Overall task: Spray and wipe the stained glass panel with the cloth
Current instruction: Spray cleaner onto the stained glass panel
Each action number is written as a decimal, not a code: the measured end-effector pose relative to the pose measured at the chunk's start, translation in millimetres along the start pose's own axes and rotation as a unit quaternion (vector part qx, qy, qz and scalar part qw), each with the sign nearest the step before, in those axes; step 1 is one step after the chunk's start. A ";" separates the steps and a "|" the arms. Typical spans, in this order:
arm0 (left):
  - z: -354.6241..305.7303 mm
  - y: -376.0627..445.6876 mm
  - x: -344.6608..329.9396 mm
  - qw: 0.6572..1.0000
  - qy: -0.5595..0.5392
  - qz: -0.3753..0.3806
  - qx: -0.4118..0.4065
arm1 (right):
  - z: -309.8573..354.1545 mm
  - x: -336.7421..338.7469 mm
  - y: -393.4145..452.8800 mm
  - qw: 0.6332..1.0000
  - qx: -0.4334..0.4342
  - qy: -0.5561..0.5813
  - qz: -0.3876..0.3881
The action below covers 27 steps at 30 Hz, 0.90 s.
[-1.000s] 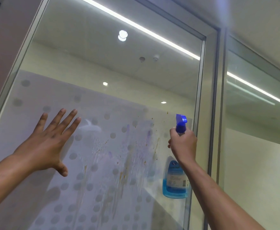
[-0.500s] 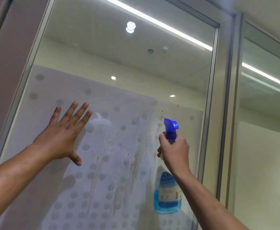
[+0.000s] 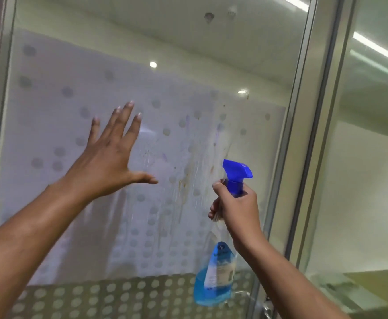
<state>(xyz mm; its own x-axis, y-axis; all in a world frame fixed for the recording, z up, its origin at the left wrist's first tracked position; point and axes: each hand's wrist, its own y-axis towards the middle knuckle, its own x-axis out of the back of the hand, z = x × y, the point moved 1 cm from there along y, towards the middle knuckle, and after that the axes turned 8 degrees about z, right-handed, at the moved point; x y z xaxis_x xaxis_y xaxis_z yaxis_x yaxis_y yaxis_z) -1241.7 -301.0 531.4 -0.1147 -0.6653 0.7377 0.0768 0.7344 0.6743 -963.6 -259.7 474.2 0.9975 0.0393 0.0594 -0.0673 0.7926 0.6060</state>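
Glass panel (image 3: 188, 139) lies beyond the splayed left hand (image 3: 105, 162); right hand (image 3: 236, 208) grips spray bottle (image 3: 218, 277).

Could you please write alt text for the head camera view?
A right hand grips a blue spray bottle before a stained, dotted glass panel. The left hand is spread open by the glass.

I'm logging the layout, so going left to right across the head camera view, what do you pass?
Left hand → brown streaks on the glass panel → right hand gripping the spray bottle → metal frame post.
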 end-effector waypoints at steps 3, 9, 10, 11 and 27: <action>-72.0 -27.4 -32.7 0.983 -0.180 -0.008 -0.043 | -5.4 16.2 -12.9 1.000 -0.011 0.013 -0.007; -203.1 -97.8 -119.6 0.863 -0.468 0.187 -0.045 | -18.8 86.0 -47.6 0.995 -0.060 0.069 -0.043; -225.6 -110.7 -133.7 0.834 -0.500 0.227 -0.050 | -22.3 103.5 -55.8 0.994 -0.066 0.072 -0.052; -249.4 -122.8 -146.6 0.811 -0.521 0.259 -0.053 | -25.7 122.2 -65.2 0.993 -0.073 0.074 -0.060; -598.7 -199.4 -256.4 0.627 -0.668 0.398 -0.051 | -52.9 483.7 -251.4 0.961 -0.228 -0.084 -0.135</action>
<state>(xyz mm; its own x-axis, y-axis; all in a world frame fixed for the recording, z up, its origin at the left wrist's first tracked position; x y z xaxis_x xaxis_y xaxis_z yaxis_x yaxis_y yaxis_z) -634.7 -357.1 227.7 -0.7224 0.6614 0.2019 0.6905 0.7057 0.1590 -463.0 -407.7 308.6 0.9571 -0.2724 0.0990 0.2475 0.9459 0.2099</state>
